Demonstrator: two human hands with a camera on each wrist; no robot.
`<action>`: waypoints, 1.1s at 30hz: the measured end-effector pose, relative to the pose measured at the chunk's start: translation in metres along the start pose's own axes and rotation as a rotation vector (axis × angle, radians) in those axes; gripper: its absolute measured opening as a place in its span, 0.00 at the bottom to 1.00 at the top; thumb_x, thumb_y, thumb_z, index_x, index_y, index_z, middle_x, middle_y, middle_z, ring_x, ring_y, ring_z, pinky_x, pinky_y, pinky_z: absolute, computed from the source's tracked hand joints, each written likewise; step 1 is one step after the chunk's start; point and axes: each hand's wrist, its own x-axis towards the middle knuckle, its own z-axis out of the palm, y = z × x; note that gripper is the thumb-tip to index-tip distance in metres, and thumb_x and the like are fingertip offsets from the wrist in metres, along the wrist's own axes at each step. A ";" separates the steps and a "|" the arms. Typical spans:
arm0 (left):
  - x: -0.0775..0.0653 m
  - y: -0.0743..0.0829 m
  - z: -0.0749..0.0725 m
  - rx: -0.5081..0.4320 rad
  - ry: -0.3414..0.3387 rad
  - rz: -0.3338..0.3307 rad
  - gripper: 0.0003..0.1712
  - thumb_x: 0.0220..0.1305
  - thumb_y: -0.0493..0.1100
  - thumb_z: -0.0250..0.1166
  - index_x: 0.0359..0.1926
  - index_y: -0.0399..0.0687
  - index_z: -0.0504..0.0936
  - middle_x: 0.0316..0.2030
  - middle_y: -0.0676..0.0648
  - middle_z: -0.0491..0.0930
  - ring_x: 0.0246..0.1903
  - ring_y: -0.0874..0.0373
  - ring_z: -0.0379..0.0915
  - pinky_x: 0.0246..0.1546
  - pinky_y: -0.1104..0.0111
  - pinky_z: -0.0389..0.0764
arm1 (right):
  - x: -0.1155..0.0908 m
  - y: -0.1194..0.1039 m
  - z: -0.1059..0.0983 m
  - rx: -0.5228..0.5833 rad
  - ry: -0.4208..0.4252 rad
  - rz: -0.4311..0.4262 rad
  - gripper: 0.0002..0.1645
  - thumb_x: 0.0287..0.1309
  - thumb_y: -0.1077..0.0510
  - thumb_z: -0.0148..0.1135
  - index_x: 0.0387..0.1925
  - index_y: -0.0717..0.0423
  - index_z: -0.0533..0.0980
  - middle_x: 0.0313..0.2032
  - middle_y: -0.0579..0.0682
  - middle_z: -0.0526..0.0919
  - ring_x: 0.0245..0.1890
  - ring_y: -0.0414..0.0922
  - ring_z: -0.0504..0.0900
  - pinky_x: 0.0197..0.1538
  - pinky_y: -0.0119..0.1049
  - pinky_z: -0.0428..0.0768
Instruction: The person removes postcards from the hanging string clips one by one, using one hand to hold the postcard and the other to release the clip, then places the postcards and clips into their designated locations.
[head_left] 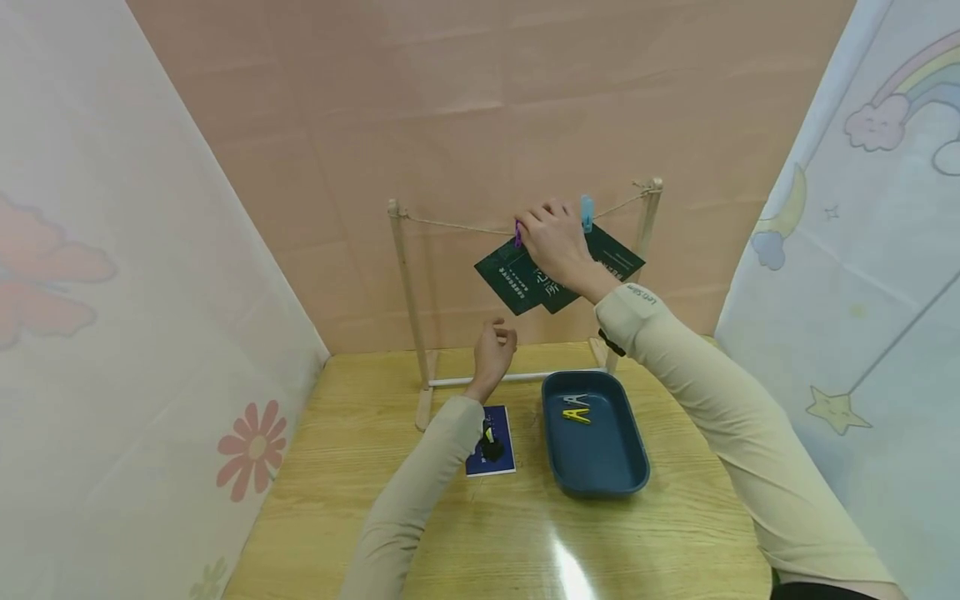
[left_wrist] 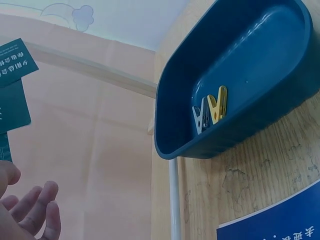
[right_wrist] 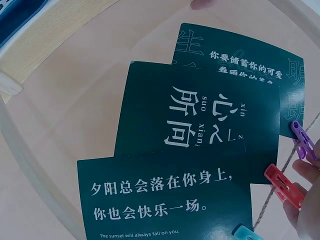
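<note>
Green cards (right_wrist: 150, 120), 3 overlapping, hang from a cord (head_left: 457, 225); we see the right hand (head_left: 557, 242) pinch a purple peg (head_left: 517, 234), the left hand (head_left: 492, 357) loosely curled, empty.

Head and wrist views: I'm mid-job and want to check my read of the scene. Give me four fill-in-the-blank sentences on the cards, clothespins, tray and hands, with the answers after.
1. In the right wrist view, ____ dark green cards hang from the cord.
2. The clothespin on the middle card is ____.
3. Beside the pale gray clothespin in the blue tray lies a ____ one.
4. The hand at the cord is the person's ____ hand.

Missing words: three; red; yellow; right.
</note>
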 end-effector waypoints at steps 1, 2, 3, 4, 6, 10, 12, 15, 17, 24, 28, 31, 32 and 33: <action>0.001 0.001 0.000 0.008 0.000 0.001 0.21 0.75 0.42 0.56 0.64 0.39 0.67 0.45 0.39 0.80 0.37 0.49 0.82 0.34 0.62 0.82 | 0.000 0.000 0.000 0.000 0.003 -0.001 0.17 0.73 0.55 0.54 0.55 0.58 0.80 0.52 0.55 0.83 0.52 0.56 0.72 0.55 0.51 0.68; 0.002 0.002 0.001 0.014 0.002 0.001 0.22 0.75 0.42 0.56 0.64 0.39 0.67 0.46 0.39 0.80 0.38 0.48 0.82 0.35 0.61 0.82 | 0.001 0.001 0.000 -0.001 0.005 -0.003 0.17 0.73 0.55 0.54 0.55 0.58 0.80 0.51 0.55 0.83 0.52 0.56 0.72 0.55 0.51 0.68; 0.003 0.002 0.001 0.023 0.005 0.002 0.22 0.75 0.42 0.56 0.65 0.39 0.67 0.48 0.39 0.80 0.40 0.47 0.82 0.36 0.60 0.82 | 0.001 0.001 0.000 -0.002 0.009 -0.005 0.16 0.73 0.55 0.54 0.54 0.58 0.80 0.51 0.55 0.83 0.52 0.56 0.73 0.55 0.51 0.68; 0.004 0.003 0.002 0.031 0.010 0.004 0.23 0.75 0.42 0.56 0.66 0.38 0.67 0.49 0.39 0.79 0.41 0.46 0.81 0.38 0.60 0.82 | 0.001 0.001 0.000 -0.003 0.012 -0.006 0.16 0.73 0.55 0.54 0.53 0.58 0.81 0.50 0.55 0.83 0.52 0.56 0.73 0.54 0.50 0.68; 0.005 0.004 0.003 0.041 0.022 0.010 0.24 0.76 0.42 0.55 0.67 0.37 0.66 0.53 0.37 0.78 0.44 0.44 0.80 0.41 0.57 0.82 | 0.002 0.001 0.000 -0.003 0.018 -0.008 0.15 0.73 0.55 0.54 0.52 0.58 0.81 0.50 0.55 0.84 0.51 0.56 0.73 0.53 0.50 0.68; 0.008 0.007 0.005 0.028 0.027 0.013 0.26 0.76 0.44 0.55 0.68 0.36 0.66 0.58 0.37 0.75 0.47 0.44 0.79 0.46 0.56 0.81 | 0.002 0.001 0.002 -0.004 0.029 -0.003 0.14 0.73 0.55 0.55 0.49 0.58 0.82 0.48 0.55 0.85 0.50 0.56 0.74 0.52 0.50 0.69; 0.009 0.008 0.007 0.010 0.032 0.020 0.25 0.77 0.44 0.54 0.68 0.36 0.66 0.57 0.37 0.76 0.46 0.45 0.80 0.45 0.57 0.81 | 0.002 0.000 0.002 -0.001 0.032 -0.002 0.14 0.72 0.55 0.56 0.49 0.58 0.82 0.47 0.56 0.85 0.49 0.56 0.74 0.51 0.50 0.69; 0.010 0.009 0.008 -0.015 0.051 0.039 0.22 0.77 0.42 0.54 0.66 0.36 0.68 0.55 0.37 0.77 0.43 0.47 0.82 0.43 0.58 0.82 | 0.003 0.000 0.001 0.006 0.033 -0.001 0.15 0.73 0.55 0.55 0.49 0.58 0.82 0.47 0.56 0.85 0.49 0.55 0.74 0.51 0.49 0.69; 0.011 0.009 0.009 -0.029 0.063 0.056 0.20 0.77 0.41 0.54 0.63 0.35 0.70 0.53 0.37 0.78 0.41 0.48 0.83 0.42 0.59 0.83 | 0.003 -0.001 0.000 0.013 0.030 0.000 0.15 0.73 0.55 0.55 0.49 0.58 0.82 0.47 0.56 0.85 0.49 0.56 0.74 0.51 0.50 0.68; 0.011 0.008 0.008 -0.065 0.060 0.091 0.17 0.77 0.43 0.54 0.58 0.36 0.71 0.44 0.39 0.82 0.37 0.50 0.84 0.38 0.61 0.83 | 0.002 -0.002 -0.001 0.030 0.022 0.003 0.17 0.75 0.53 0.51 0.48 0.58 0.82 0.46 0.55 0.85 0.49 0.55 0.73 0.51 0.50 0.68; 0.012 0.009 0.007 -0.093 0.063 0.102 0.15 0.77 0.43 0.53 0.55 0.36 0.73 0.40 0.41 0.83 0.35 0.50 0.84 0.36 0.62 0.83 | 0.002 -0.002 -0.002 0.028 -0.001 0.008 0.17 0.75 0.53 0.50 0.49 0.57 0.82 0.47 0.55 0.84 0.51 0.55 0.72 0.53 0.50 0.67; 0.013 0.009 0.006 -0.105 0.075 0.111 0.13 0.77 0.42 0.53 0.49 0.36 0.78 0.38 0.40 0.83 0.35 0.49 0.84 0.35 0.62 0.83 | 0.003 -0.001 -0.001 0.028 -0.006 0.007 0.16 0.75 0.53 0.52 0.49 0.57 0.82 0.48 0.55 0.84 0.52 0.56 0.72 0.55 0.50 0.67; 0.014 0.008 0.005 -0.105 0.078 0.111 0.13 0.77 0.42 0.53 0.47 0.36 0.79 0.38 0.40 0.83 0.35 0.49 0.84 0.36 0.62 0.83 | 0.004 -0.001 -0.001 0.031 -0.004 0.004 0.15 0.74 0.54 0.52 0.48 0.57 0.82 0.49 0.55 0.83 0.53 0.56 0.72 0.55 0.50 0.67; 0.014 0.008 0.005 -0.103 0.083 0.110 0.13 0.77 0.42 0.53 0.45 0.37 0.79 0.38 0.40 0.83 0.35 0.49 0.84 0.36 0.63 0.83 | 0.004 0.000 0.000 0.034 -0.004 0.000 0.15 0.74 0.54 0.53 0.48 0.57 0.82 0.50 0.55 0.83 0.54 0.56 0.72 0.56 0.50 0.68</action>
